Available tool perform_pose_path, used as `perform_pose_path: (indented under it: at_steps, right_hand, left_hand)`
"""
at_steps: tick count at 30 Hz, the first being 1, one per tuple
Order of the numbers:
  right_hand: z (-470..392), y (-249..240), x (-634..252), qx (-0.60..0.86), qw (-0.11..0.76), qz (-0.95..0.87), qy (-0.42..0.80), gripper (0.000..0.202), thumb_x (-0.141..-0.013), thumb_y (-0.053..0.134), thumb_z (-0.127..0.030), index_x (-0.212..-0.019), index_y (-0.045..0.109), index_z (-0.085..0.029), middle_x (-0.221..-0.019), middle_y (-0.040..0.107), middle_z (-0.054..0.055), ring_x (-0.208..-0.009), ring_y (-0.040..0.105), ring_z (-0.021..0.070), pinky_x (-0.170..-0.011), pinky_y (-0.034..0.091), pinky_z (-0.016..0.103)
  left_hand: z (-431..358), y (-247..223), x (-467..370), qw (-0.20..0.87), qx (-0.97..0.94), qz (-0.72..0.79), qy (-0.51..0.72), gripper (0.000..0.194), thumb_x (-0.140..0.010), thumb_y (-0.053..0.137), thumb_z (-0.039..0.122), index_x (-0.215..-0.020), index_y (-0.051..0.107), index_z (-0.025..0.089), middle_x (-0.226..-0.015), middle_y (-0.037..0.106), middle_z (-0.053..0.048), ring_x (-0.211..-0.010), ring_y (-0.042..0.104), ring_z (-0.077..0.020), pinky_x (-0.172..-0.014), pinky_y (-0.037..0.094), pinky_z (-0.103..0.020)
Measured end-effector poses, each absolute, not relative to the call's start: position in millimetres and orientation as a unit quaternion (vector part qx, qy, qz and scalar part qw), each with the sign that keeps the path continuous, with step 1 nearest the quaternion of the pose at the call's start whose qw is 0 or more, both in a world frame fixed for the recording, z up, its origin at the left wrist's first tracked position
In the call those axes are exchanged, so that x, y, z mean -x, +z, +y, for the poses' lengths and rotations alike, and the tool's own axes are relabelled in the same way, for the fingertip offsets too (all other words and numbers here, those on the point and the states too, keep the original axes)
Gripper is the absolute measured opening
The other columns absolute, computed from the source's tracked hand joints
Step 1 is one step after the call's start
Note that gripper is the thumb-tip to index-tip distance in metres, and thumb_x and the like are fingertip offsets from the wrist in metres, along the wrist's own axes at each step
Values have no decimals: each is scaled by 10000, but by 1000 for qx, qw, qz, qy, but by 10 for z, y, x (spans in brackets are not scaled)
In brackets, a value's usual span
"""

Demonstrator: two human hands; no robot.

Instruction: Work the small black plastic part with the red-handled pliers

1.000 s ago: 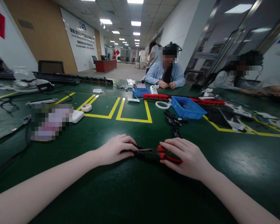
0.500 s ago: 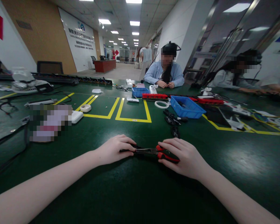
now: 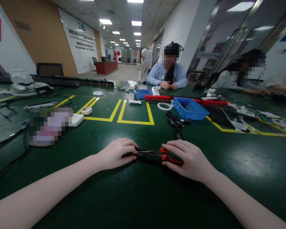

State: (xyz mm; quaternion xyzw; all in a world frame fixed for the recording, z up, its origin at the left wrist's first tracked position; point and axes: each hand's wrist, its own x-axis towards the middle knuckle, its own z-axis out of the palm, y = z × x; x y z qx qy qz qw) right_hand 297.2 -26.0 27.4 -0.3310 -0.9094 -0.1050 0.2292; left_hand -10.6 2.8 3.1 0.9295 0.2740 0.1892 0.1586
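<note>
My right hand (image 3: 189, 159) is closed round the red and black handles of a pair of long-nose pliers (image 3: 173, 160). The pliers' metal jaws point left, toward my left hand (image 3: 119, 152). That hand pinches a small black part (image 3: 128, 154) between thumb and fingers, and the tips of the jaws lie against it or right beside it. Its exact kind is hidden by my fingers. Both hands rest low over the green table top. Just beyond my right hand lies a bundle of black cables (image 3: 175, 120).
Farther back stand a blue bin (image 3: 190, 109) and a smaller blue bin (image 3: 140, 93), with red strips (image 3: 157, 98) nearby. A roll of white tape (image 3: 86, 110) and a white box (image 3: 76, 120) lie left. Yellow tape (image 3: 135, 122) marks the table. A person (image 3: 168, 74) sits opposite.
The view has shifted very slightly. Pliers and both hands keep almost the same place and grip.
</note>
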Motion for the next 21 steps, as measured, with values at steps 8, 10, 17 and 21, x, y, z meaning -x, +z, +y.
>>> perform_pose_path:
  at_steps: [8,10,17,21]
  right_hand:
    - [-291,247,-2929,334,233,-912,-52,412,-829,697,-379,-1181,650,-169,-1084,711,116,-940,683,237,-797,590,382]
    - [-301,236,-2906,334,231,-913,-41,412,-831,694,-381,-1185,647,-174,-1087,711,113,-942,684,234,-798,592,380]
    - [-296,240,-2922,339,244,-907,-61,408,-833,687,-392,-1184,652,-185,-1082,711,115,-938,684,246,-798,589,401]
    - [-287,245,-2939,337,246,-906,-68,405,-841,680,-391,-1175,649,-163,-1082,709,126,-930,682,245,-789,586,396]
  left_hand:
    - [43,25,122,151,-936,263,179,160,-942,585,223,-1085,658,221,-1207,634,-55,-1074,597,-217,-919,491,-392]
    - [49,20,127,151,-937,261,177,170,-942,588,225,-1095,661,228,-1220,628,-51,-1086,592,-215,-928,485,-389]
    - [50,16,124,147,-938,262,175,247,-949,586,237,-1192,631,241,-1201,635,-53,-1069,586,-215,-915,478,-378]
    - [48,16,119,147,-939,260,173,260,-956,573,238,-1212,622,249,-1202,629,-53,-1073,578,-218,-913,471,-378]
